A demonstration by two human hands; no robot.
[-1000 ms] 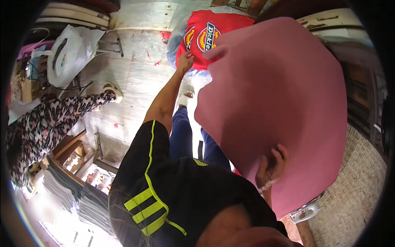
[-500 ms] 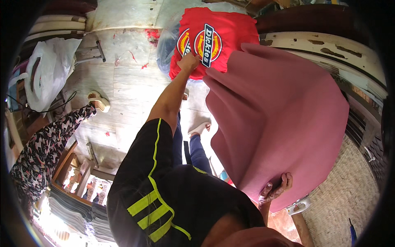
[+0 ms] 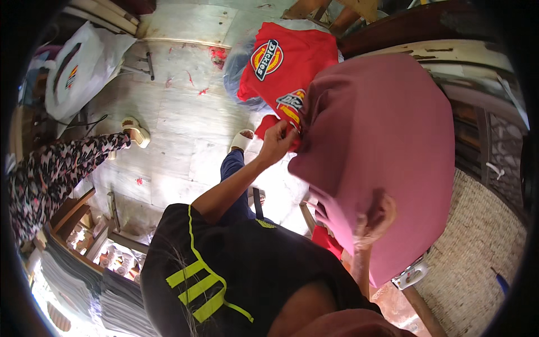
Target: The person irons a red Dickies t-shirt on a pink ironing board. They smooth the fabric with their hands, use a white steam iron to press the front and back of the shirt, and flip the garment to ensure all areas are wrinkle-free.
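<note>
Two hands on pink cloth point(image 3: 387, 140) | left hand point(image 3: 279, 141) pinches its centre-frame edge | right hand point(image 3: 373, 220) grips lower right | red shirt point(image 3: 286, 67) upper centre

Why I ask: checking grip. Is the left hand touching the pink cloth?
Touching. The head view shows the left hand pinching the upper edge of the pink cloth, fingers closed on the fabric.

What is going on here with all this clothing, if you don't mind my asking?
A person in a black shirt with yellow-green stripes is handling a large pink garment. Their left hand pinches its upper edge, and the right hand grips it lower down, so it hangs spread in front of them. Behind it lies a red shirt on a clear plastic bag. Another person's patterned sleeve shows at the left, above the pale stone floor.
</note>
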